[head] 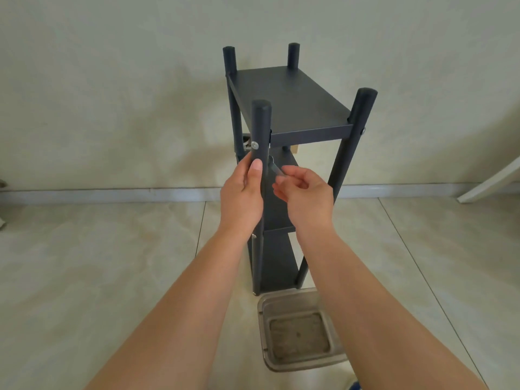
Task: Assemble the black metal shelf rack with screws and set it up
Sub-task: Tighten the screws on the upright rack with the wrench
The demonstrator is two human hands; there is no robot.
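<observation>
The black metal shelf rack stands upright on the tiled floor, with four round posts rising above its top shelf. A silver screw head shows on the near left post. My left hand grips that post just below the screw, thumb up along it. My right hand is beside the post, fingers curled, pinching a small grey metal tool whose shape is blurred. Lower shelves are partly hidden behind my hands.
A clear plastic tray sits on the floor at the rack's foot, between my forearms. A wall with a pale baseboard runs behind the rack. A white slanted furniture piece stands at the right edge.
</observation>
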